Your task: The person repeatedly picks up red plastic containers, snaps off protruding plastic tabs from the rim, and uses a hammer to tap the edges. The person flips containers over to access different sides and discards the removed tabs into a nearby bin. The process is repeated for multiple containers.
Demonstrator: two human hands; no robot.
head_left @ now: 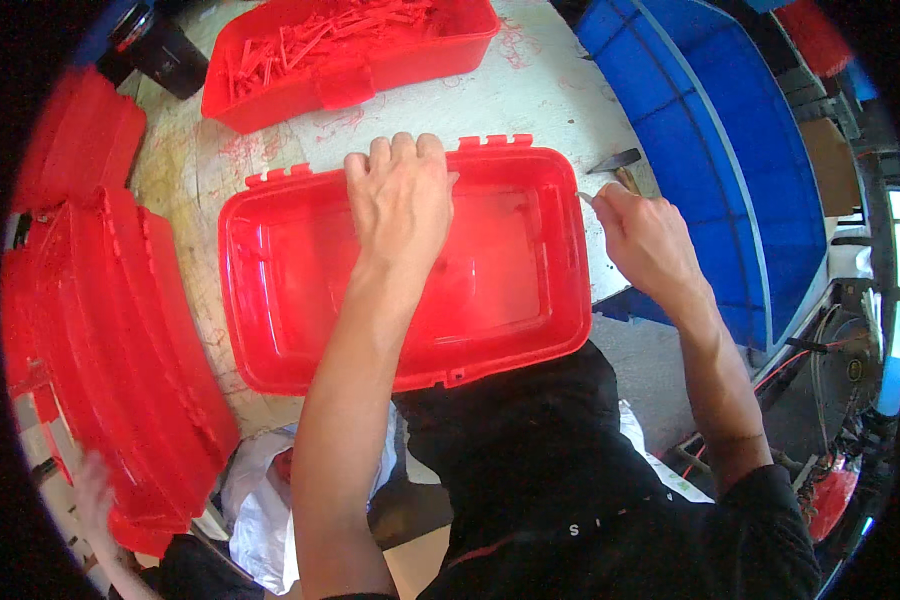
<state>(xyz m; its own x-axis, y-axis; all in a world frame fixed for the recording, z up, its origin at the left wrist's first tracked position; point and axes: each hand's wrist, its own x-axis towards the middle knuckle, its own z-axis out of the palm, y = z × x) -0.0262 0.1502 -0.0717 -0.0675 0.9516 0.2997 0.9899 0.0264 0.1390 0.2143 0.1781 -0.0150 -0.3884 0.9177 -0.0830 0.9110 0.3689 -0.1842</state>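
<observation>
A shallow red plastic box [500, 262] with hinge lugs along its far rim lies open side up at the table's near edge, against my body. My left hand [400, 200] reaches across it, fingers hooked over the far rim between the lugs. Just outside the box's right rim, my right hand [648, 238] is closed on a small knife [584, 198]. Only a short bit of its metal blade shows, pointing at the rim; the handle is hidden in my fist. Whether the blade touches the plastic I cannot tell.
Behind stands another red box [400, 84] filled with red plastic strips. A black cup [160, 50] is at far left. Stacked red plastic parts [120, 340] rise on the left, near another person's hand [94, 492]. A dark-bladed tool [616, 160] lies beside blue crates [670, 130] on the right.
</observation>
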